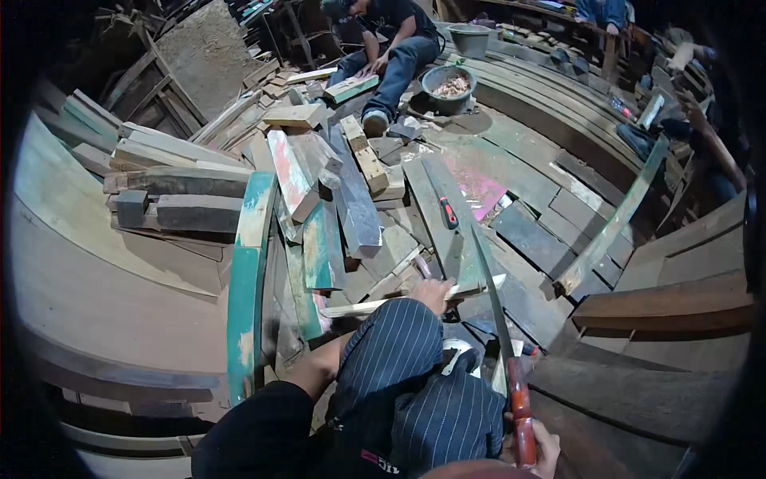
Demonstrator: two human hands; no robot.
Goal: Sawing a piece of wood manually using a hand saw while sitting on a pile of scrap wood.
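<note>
My right hand (546, 450) grips the reddish-brown wooden handle of a machete (498, 313). Its long, dark blade points forward, away from me. In front of my bent knee, my left hand (432, 295) is closed around a pale, thin strip of wood (363, 307), which lies crosswise and reaches close to the blade. Part of the left hand's fingers is hidden. Just ahead lies a wide greenish board (461, 254), and on it rests a slim tool with a red-and-black handle (448, 214).
Painted wood blocks and beams (323, 247) lie heaped ahead and left, beside a long teal plank (243, 311). Farther off, a seated person (391, 48) handles wood near a bucket of chips (448, 86). Another plank (614, 219) slants at right, near other people.
</note>
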